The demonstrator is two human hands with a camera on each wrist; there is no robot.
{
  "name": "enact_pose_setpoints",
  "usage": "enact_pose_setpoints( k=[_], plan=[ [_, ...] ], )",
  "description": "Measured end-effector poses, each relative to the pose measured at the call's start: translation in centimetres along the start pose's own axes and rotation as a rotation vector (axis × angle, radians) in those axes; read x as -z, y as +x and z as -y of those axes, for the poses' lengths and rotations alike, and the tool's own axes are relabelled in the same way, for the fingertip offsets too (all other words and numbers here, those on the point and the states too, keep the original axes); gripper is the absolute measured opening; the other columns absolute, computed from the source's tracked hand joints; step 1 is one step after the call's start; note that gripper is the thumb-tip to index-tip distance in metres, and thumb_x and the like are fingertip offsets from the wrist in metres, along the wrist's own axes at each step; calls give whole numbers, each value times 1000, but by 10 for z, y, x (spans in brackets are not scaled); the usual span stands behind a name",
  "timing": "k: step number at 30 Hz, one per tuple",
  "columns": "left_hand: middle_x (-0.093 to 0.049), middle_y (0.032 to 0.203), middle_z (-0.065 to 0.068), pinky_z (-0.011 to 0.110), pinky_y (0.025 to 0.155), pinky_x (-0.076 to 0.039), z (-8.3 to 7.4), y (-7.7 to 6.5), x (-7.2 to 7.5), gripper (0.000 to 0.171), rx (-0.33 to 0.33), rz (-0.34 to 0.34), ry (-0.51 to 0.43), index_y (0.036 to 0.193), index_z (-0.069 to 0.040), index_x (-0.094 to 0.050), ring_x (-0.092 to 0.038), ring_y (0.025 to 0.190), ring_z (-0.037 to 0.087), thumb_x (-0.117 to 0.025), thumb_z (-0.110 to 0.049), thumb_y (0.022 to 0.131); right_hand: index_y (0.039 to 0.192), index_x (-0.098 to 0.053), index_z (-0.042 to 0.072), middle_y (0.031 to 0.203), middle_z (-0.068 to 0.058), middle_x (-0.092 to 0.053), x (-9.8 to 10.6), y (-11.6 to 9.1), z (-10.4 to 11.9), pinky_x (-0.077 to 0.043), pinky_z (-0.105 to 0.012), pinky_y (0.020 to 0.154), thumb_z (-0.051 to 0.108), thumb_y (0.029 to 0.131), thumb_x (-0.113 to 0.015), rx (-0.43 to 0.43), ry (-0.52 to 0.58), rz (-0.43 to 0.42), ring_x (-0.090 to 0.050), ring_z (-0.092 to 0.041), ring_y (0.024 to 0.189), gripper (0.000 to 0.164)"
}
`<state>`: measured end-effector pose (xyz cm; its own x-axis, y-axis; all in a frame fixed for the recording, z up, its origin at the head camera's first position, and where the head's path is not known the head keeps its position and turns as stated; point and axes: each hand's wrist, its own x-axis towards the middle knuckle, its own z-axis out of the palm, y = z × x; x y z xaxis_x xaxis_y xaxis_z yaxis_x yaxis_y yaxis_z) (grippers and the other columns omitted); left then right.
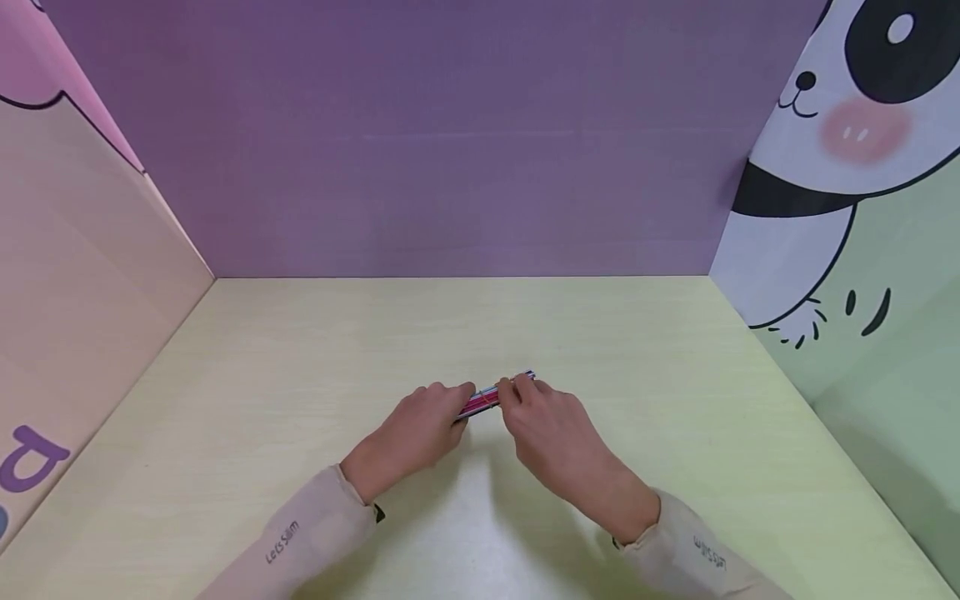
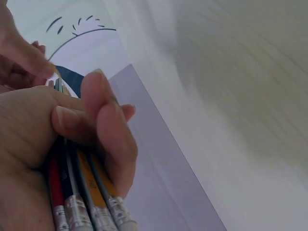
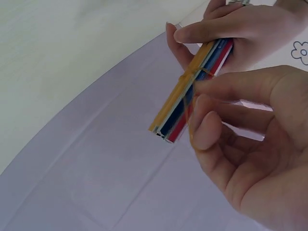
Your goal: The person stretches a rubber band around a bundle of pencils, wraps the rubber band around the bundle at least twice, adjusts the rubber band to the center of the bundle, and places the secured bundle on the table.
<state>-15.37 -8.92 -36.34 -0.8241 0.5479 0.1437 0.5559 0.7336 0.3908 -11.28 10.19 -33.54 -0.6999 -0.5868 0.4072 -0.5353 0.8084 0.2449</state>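
Note:
A bundle of pencils in yellow, blue and red is held above the table. My left hand grips it near the eraser end; silver ferrules stick out below the fingers in the left wrist view. Around the middle of the bundle runs a thin yellowish rubber band. My right hand pinches a stretched loop of that band between thumb and fingers, beside the far half of the pencils. The right wrist view shows the far pencil ends bare, past the band.
A pale wooden table lies under both hands. Behind it stands a purple wall panel. Printed panels close off the sides, a pink one at left and a green one with a panda at right.

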Motion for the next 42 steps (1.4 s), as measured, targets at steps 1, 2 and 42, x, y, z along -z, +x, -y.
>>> enact_pose_setpoints(
  k=[1, 2, 42],
  plan=[
    [-42, 56, -2, 20, 41, -30, 2, 1, 1, 20, 22, 6, -12, 81, -9, -50, -36, 42, 8, -62, 5, 88, 97, -64, 1, 78, -6, -55, 1, 0, 0, -37, -20, 41, 0, 78, -75, 9, 21, -2, -51, -16, 61, 22],
    [-45, 57, -1, 21, 40, -31, 4, 2, 1, 17, 38, 4, -16, 84, -8, -51, -38, 42, 9, -62, 4, 89, 95, -64, 3, 78, -5, -56, 1, 0, 1, -39, -21, 43, 3, 79, -76, 23, 46, -4, -53, -16, 62, 20],
    [-44, 54, -4, 25, 37, -44, -5, 2, 30, 6, -99, -365, -388, 99, -8, -54, -47, 35, 4, -56, -2, 98, 99, -64, 12, 83, 2, -59, 10, 7, -12, -54, -25, 64, 0, 89, -66, 80, 1235, -251, -57, -11, 69, 16]
  ],
)
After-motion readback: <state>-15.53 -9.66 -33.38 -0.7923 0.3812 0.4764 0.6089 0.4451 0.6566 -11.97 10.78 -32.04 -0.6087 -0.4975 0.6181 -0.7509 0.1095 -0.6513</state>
